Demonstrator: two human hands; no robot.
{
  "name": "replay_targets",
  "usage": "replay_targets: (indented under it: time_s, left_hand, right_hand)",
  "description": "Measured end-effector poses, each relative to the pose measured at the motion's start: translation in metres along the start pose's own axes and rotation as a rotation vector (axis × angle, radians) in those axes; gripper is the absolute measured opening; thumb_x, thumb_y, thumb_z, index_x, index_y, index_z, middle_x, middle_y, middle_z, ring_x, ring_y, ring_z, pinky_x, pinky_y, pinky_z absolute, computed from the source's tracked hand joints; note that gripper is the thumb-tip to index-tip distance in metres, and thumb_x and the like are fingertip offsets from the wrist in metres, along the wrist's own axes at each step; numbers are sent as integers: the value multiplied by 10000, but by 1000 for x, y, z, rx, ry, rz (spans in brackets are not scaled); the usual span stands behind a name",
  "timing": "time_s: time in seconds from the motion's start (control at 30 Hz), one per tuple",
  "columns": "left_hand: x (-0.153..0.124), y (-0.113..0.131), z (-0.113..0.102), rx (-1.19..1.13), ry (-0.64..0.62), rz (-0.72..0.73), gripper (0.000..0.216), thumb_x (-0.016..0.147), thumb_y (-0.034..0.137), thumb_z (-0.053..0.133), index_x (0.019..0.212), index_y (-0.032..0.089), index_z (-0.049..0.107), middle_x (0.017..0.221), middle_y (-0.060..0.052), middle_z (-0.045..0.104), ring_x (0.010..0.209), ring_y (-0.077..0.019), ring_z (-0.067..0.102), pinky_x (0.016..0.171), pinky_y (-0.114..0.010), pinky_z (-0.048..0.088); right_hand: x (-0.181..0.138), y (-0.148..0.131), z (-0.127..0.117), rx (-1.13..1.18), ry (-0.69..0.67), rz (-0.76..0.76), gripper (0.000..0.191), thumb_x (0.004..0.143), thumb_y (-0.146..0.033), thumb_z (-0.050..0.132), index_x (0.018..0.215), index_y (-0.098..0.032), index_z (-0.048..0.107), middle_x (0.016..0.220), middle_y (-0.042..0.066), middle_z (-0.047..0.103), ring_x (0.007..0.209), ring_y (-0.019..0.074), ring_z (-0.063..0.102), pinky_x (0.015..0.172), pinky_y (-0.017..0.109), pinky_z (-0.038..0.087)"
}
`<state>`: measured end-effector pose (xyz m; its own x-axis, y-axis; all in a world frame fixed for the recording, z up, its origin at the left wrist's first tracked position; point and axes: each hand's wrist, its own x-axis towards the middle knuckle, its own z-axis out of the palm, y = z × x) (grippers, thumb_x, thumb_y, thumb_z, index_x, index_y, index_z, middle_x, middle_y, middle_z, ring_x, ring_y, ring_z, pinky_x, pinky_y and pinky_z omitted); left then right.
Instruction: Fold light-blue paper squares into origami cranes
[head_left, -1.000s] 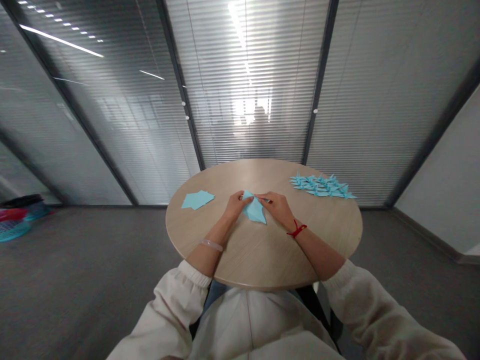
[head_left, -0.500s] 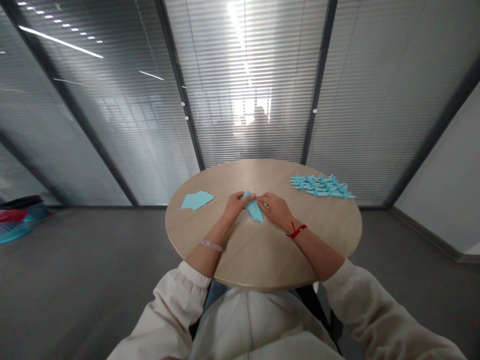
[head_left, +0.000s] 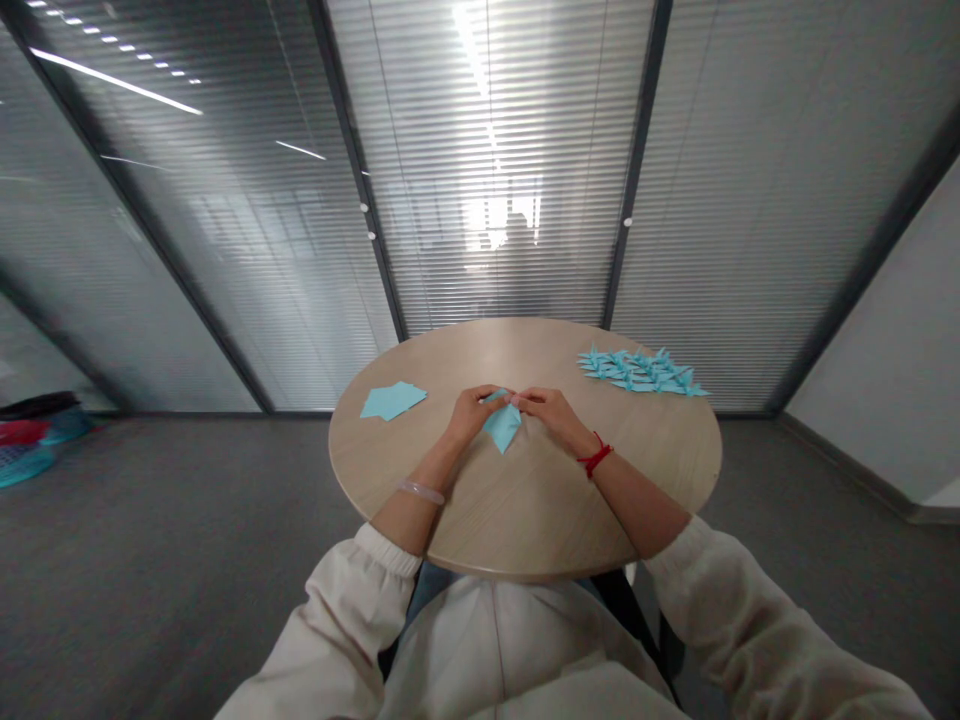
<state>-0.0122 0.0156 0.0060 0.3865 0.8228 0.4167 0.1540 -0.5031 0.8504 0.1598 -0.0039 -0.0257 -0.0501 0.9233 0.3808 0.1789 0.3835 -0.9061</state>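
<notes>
Hands meet at the middle of the round light-wood counter (head_left: 525,510), over a partly folded light-blue paper piece (head_left: 501,425). The left hand (head_left: 471,410) and right hand (head_left: 549,410) both have their fingers pinching the paper's far edge, fingertips nearly touching, while its pointed near end hangs toward the counter. Left of that paper lies a small stack of flat light-blue paper sheets (head_left: 392,400); far right of it sits a cluster of folded light-blue paper cranes (head_left: 640,370).

Round wooden table (head_left: 525,520), flat blue sheets (head_left: 393,400), folded blue cranes (head_left: 639,370)
</notes>
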Motion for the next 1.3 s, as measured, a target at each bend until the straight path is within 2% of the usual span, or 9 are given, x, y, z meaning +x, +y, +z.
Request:
replay_targets:
  time_s: [0.13,0.3,0.43,0.6,0.8,0.93,1.03,1.17,1.3]
  left_hand:
    - [0,-2,1,35,-13,36,317,693,429,672,799,136,730,815,-66,710,737,-176,595,672,-260,430]
    - [1,-8,4,61,32,13,363,708,480,652,758,125,708,701,-41,665,626,-137,540,585,-243,399]
    - [2,-8,3,55,49,15,380,727,504,624,735,132,701,704,-49,671,652,-147,557,623,-254,423]
    - [2,-5,2,10,47,0,321,705,461,654,741,149,722,783,-74,708,740,-180,602,708,-282,449]
    - [1,-3,3,-18,56,-48,287,650,409,710,751,141,733,783,-85,710,718,-178,605,682,-279,446]
    - [0,0,2,-26,58,-66,363,677,484,679,715,127,729,708,-69,690,669,-176,593,617,-268,427]
    - [0,-2,1,-139,51,-140,477,699,577,632,726,112,730,699,-75,693,663,-189,599,599,-274,432]
    - [3,-13,-2,-497,-20,-295,560,738,609,592,912,93,722,865,-129,718,751,-208,636,692,-305,479]
    - [5,-21,-4,-650,-73,-399,399,716,488,696,814,101,706,794,-110,708,665,-167,612,672,-284,485]
  right_hand:
    - [-1,1,1,94,-34,30,304,672,-440,702,803,-166,722,816,44,710,757,169,621,753,295,459]
    - [1,6,0,75,-92,48,284,664,-418,696,749,-147,709,728,31,679,681,146,588,696,275,453]
    - [2,7,1,65,-111,53,290,663,-429,694,716,-143,688,702,26,661,652,133,570,658,257,447]
    - [-1,1,2,82,-71,28,306,685,-440,690,768,-146,691,746,30,671,687,141,585,691,271,460]
    - [0,1,2,77,-108,30,279,657,-423,705,714,-150,687,689,11,654,654,129,572,682,265,448]
    - [0,2,2,58,-105,22,290,664,-434,696,731,-152,690,720,22,663,681,139,576,697,273,448]
    - [-1,-1,1,109,-98,33,295,648,-437,708,709,-150,678,713,22,658,682,139,573,706,278,448]
    - [-3,-8,-1,207,-1,81,303,631,-432,720,721,-151,652,679,4,638,655,129,563,680,271,444]
    - [-4,-13,-1,227,50,94,312,624,-441,721,709,-156,626,637,-13,607,625,120,540,634,257,427]
